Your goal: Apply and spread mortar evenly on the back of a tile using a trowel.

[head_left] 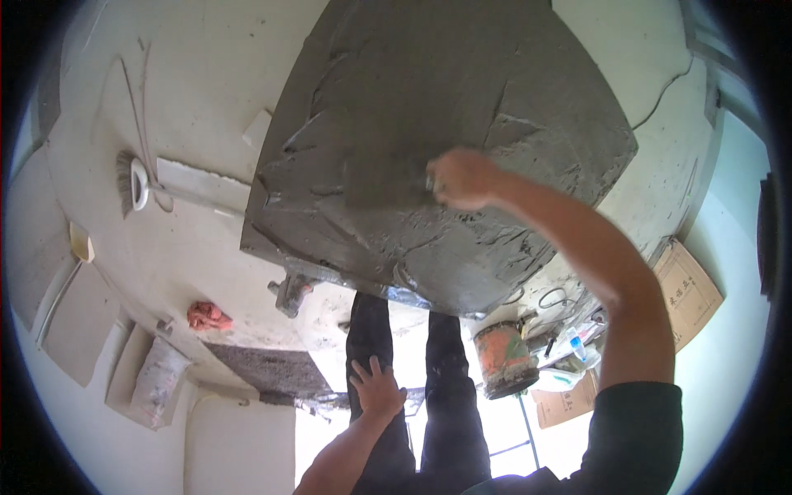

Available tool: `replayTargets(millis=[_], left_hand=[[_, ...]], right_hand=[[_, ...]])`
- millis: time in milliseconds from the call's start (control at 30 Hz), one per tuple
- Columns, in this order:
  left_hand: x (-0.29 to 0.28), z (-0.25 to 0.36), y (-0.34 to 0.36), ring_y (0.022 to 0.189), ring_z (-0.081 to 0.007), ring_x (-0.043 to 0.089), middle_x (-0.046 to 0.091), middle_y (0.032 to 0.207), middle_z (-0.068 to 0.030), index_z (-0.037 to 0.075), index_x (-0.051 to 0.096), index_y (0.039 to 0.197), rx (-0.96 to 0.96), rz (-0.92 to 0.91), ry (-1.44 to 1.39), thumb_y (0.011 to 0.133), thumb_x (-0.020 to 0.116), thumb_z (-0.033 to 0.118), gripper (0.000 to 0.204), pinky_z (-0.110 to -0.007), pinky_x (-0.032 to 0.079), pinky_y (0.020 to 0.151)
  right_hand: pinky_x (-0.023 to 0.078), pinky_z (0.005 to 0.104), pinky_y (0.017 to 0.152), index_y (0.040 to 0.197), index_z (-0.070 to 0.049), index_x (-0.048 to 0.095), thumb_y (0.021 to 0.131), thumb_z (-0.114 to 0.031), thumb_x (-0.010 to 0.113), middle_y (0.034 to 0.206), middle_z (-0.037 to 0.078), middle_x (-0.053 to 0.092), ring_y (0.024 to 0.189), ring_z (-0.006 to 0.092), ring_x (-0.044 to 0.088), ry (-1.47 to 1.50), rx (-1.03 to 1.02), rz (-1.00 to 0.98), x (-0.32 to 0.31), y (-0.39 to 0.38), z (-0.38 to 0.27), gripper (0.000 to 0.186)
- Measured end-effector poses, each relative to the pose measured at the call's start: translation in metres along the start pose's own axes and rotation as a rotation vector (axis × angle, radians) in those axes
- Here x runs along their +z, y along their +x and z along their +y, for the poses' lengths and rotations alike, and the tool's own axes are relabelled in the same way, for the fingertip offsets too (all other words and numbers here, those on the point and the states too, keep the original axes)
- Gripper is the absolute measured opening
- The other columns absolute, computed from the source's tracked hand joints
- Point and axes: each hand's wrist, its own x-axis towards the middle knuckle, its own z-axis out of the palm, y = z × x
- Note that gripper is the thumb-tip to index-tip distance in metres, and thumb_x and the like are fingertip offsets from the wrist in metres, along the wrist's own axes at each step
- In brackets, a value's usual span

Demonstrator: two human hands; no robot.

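A large slab (445, 74) coated in wet grey mortar fills the upper middle, with ridges and smears across it. Over its centre, my right hand (464, 179) is closed around the handle of what looks like a plastering trowel (384, 177). The flat blade lies at the mortar to the left of the hand, and motion and mortar blur its outline. My left hand (379, 389) rests with fingers spread on my left leg, holding nothing. Both legs stand at the slab's near edge.
An orange mortar-stained bucket (505, 359) stands right of my legs, near a clear bottle (577, 345) and cardboard box (689, 289). Leftward are a brush (134, 184), a red cloth (209, 317) and a dark mat (272, 369). A mortar-covered tool (292, 293) sits by the slab's near-left edge.
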Motion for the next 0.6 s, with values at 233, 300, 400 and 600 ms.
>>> replayTargets(millis=[233,300,400,600], left_hand=[[0.010,-0.010,-0.001,0.144,-0.0572,0.016,0.029,0.157,-0.0164,0.010,0.058,0.135,-0.024,0.007,-0.041,0.082,0.069,0.052,0.069,-0.069,0.026,0.111],[0.005,-0.012,-0.005,0.144,-0.0576,0.016,0.030,0.155,-0.0172,0.009,0.059,0.133,-0.014,0.030,-0.029,0.081,0.070,0.051,0.068,-0.069,0.025,0.111],[0.002,-0.010,-0.002,0.144,-0.0577,0.016,0.030,0.156,-0.0172,0.009,0.059,0.133,0.002,0.005,-0.035,0.081,0.070,0.052,0.068,-0.070,0.025,0.110],[0.001,-0.010,-0.003,0.143,-0.0583,0.017,0.030,0.156,-0.0180,0.010,0.060,0.132,0.019,0.011,-0.047,0.081,0.069,0.055,0.068,-0.070,0.024,0.110]], right_hand=[[0.055,0.0504,0.081,0.121,-0.010,0.058,0.084,-0.019,0.067,0.103,0.019,0.070,0.094,0.0385,0.069,-0.081,0.212,0.495,-0.048,-0.026,0.009,0.039],[0.054,0.0505,0.083,0.120,-0.009,0.061,0.085,-0.023,0.066,0.104,0.020,0.070,0.098,0.0405,0.067,0.010,0.462,0.702,-0.094,-0.006,0.031,0.038],[0.053,0.0491,0.090,0.123,-0.005,0.062,0.084,-0.030,0.065,0.109,0.022,0.069,0.105,0.0408,0.065,0.064,0.462,0.985,-0.162,0.025,0.079,0.047],[0.053,0.0486,0.089,0.114,-0.003,0.066,0.082,-0.034,0.068,0.105,0.023,0.070,0.103,0.0416,0.066,-0.110,0.401,1.042,-0.236,0.068,0.119,0.044]])
